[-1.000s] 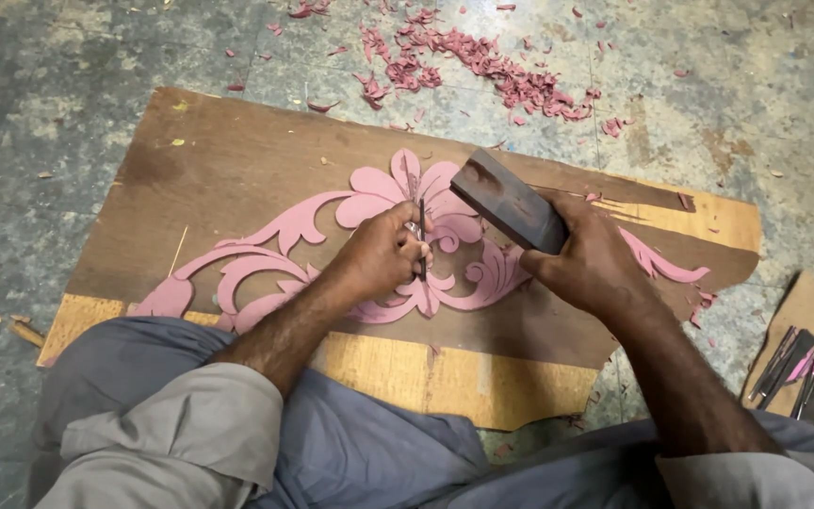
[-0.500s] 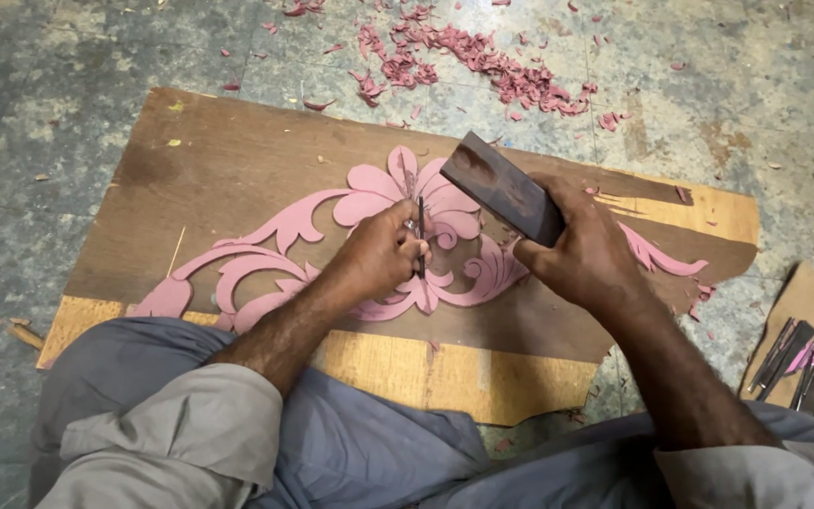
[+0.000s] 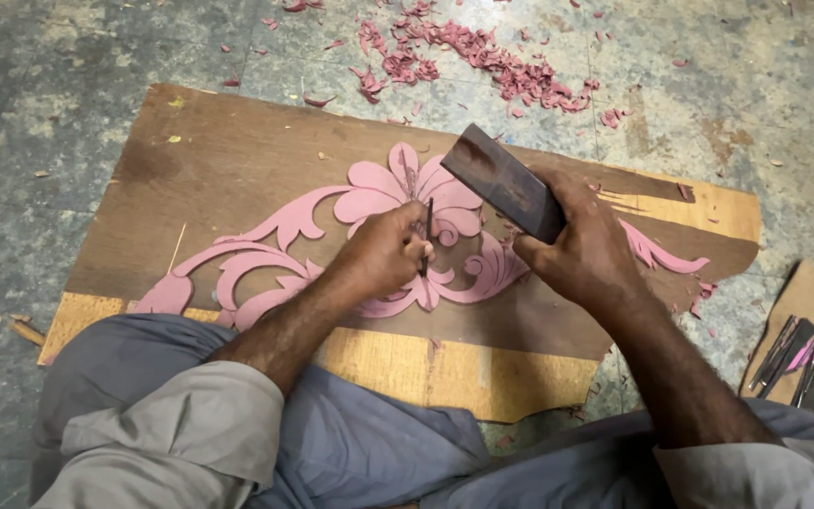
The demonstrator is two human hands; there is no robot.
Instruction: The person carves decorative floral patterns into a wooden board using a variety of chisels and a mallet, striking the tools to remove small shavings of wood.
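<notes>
Stained concrete floor carries a plywood board [image 3: 237, 170] bearing a pink floral carving [image 3: 379, 193], mostly cut out, details remaining; left hand [image 3: 383, 250] grips a thin chisel [image 3: 426, 236] at centre, right hand [image 3: 586, 250] clutches a dark wooden block [image 3: 501, 179] at 1 o'clock, pink shavings [image 3: 482, 61] at 12.

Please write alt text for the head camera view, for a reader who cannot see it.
A person's left hand holds a thin chisel on a pink floral carving; the right hand raises a dark block above it. The carving lies on a wooden board, pink shavings beyond.
</notes>
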